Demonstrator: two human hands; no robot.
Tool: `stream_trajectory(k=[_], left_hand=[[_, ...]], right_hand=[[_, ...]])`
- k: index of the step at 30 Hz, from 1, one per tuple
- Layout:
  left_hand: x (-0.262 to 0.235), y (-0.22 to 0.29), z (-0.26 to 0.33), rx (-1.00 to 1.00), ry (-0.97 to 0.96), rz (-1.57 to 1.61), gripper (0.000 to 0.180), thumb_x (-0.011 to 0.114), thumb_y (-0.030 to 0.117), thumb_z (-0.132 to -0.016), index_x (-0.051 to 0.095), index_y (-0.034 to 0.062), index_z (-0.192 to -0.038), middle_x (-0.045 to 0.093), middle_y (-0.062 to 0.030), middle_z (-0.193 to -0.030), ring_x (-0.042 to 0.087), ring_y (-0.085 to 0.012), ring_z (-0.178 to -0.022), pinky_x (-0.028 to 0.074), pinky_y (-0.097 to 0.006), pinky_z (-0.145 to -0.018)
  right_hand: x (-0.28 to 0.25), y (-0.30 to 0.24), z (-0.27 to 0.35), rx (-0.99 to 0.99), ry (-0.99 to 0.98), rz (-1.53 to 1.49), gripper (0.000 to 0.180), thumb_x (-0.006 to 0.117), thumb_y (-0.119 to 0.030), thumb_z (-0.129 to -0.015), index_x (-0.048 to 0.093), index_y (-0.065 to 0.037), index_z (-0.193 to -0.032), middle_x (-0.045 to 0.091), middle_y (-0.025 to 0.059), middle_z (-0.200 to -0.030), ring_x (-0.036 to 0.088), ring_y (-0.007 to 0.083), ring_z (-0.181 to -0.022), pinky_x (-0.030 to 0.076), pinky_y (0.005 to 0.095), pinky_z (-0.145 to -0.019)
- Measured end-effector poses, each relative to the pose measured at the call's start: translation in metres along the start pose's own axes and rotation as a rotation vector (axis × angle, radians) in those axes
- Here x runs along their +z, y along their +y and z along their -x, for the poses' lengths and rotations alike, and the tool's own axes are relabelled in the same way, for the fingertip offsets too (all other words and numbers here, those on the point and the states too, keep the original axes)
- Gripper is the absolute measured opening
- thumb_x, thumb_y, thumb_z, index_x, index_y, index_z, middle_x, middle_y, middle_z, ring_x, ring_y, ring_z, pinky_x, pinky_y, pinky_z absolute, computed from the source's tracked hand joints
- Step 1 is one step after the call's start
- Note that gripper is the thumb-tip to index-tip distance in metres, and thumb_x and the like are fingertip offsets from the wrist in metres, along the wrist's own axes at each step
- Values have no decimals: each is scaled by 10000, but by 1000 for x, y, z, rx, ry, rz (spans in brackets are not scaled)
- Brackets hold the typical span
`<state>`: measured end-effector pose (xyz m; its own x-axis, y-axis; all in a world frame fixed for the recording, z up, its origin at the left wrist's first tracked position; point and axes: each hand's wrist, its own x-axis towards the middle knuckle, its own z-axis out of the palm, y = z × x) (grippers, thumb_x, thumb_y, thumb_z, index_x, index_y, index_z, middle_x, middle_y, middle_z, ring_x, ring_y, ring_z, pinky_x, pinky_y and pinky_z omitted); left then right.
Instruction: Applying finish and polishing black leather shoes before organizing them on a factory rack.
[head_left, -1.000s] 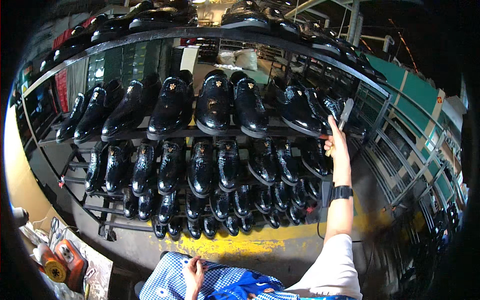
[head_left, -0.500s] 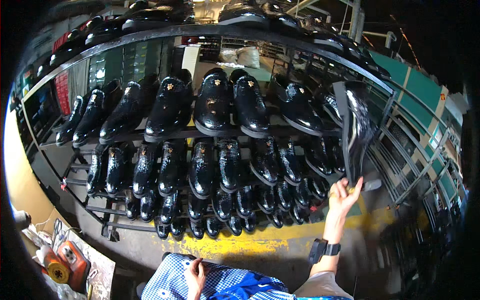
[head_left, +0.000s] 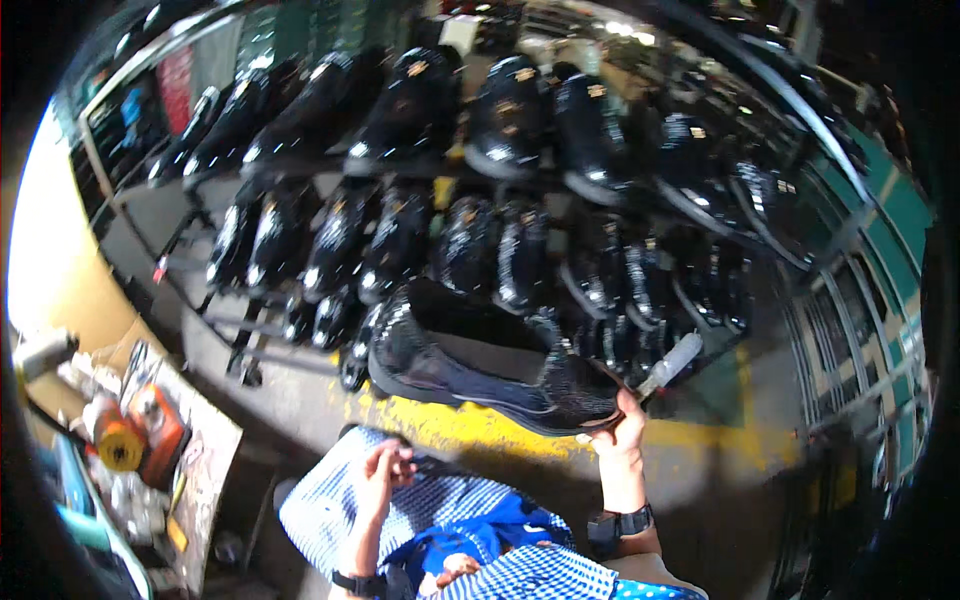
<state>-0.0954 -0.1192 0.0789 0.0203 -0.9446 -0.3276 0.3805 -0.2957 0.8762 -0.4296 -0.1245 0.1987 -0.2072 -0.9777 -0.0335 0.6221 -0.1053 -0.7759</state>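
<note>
My right hand grips a glossy black slip-on shoe by its toe end. The shoe lies crosswise in front of the rack, its dark opening facing up and its heel end toward the left. In the same hand is a slim tool with a pale, translucent end, which sticks out to the upper right; its exact kind is unclear. My left hand is raised above the checked blue-and-white cloth on my lap. Its fingers are loosely bent and apart, with nothing seen in them, though they blur a little.
A metal rack holds several tiers of shiny black shoes ahead. At lower left stands a worktable with an orange device and clutter. A cardboard sheet is beyond it. Yellow paint marks the floor.
My right hand has brought the shoe from the rack's right end down and leftward, turning it from upright to crosswise. My left hand has lifted off my lap. The view has tilted down.
</note>
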Motion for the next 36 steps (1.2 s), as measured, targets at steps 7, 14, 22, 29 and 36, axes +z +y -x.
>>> stream_trajectory(k=[7, 14, 22, 29, 36], left_hand=[[-26, 63, 26, 72, 136, 224, 301, 544, 320, -898, 565, 72, -1067, 648, -116, -935, 641, -192, -733, 539, -309, -583], [-36, 99, 38, -153, -82, 574, 593, 421, 574, -880, 587, 62, -1129, 629, -95, -1105, 614, -263, -918, 509, -399, -778], [-27, 101, 61, -18, 73, 440, 490, 579, 286, -851, 484, 41, -1265, 570, -65, -1193, 533, -159, -1085, 411, -288, -940], [-19, 101, 59, 74, -155, 450, 478, 563, 278, -886, 454, 29, -1280, 553, -76, -1190, 537, -143, -1059, 413, -285, -933], [12, 76, 34, -36, -212, 431, 594, 402, 513, -911, 356, 160, -1385, 432, -31, -1359, 498, -188, -1148, 420, -436, -938]], right_hand=[[31, 56, -6, 366, -89, 82, 541, 625, -383, -790, 541, -24, -1185, 655, 119, -927, 370, 96, -312, 274, 179, -279], [25, 69, -13, 320, -454, 200, 866, 701, -136, -651, 291, -42, -1408, 543, 167, -1229, 608, 196, -910, 487, 272, -691], [25, 77, -10, 353, -606, 434, 1095, 751, 25, -558, 139, -77, -1460, 468, 149, -1323, 458, 250, -1212, 312, 367, -1055], [14, 75, -11, 295, -566, 472, 962, 787, -91, -541, 317, -3, -1377, 522, 152, -1252, 505, 260, -1163, 382, 370, -1015], [-24, 63, 4, 20, -117, 61, 626, 691, -59, -633, 509, -1, -1229, 546, 140, -1203, 528, 275, -1093, 414, 399, -965]])
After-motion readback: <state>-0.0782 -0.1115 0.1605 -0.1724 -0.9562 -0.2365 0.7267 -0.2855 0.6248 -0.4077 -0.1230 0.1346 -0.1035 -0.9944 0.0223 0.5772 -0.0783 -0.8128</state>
